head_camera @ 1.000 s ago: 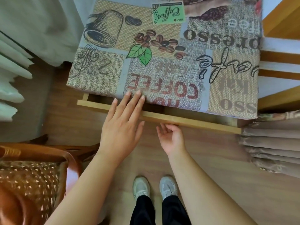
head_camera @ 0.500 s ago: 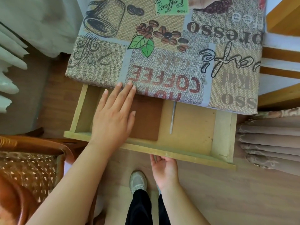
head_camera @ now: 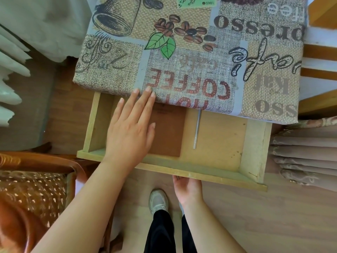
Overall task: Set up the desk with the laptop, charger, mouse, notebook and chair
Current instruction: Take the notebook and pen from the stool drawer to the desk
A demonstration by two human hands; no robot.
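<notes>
The desk (head_camera: 191,52) wears a coffee-print cloth. Its wooden drawer (head_camera: 255,143) stands pulled out toward me. Inside lie a brown notebook (head_camera: 167,132) and a thin silver pen (head_camera: 197,130). My left hand (head_camera: 131,132) hovers flat over the drawer's left part, fingers stretched, its fingertips at the cloth's edge and partly covering the notebook. My right hand (head_camera: 187,189) is under the drawer's front board, fingers curled up behind it and hidden. The wicker chair (head_camera: 32,194) stands at the lower left.
A white curtain (head_camera: 45,24) and a radiator (head_camera: 9,79) are at the left. Beige folded drapes (head_camera: 306,157) hang at the right, a wooden frame (head_camera: 321,52) behind them. My feet stand on the wood floor (head_camera: 273,216) below the drawer.
The drawer has slid out from nearly closed to wide open, drawn by my right hand. The notebook and pen came into sight. My left hand stayed above the drawer's left part.
</notes>
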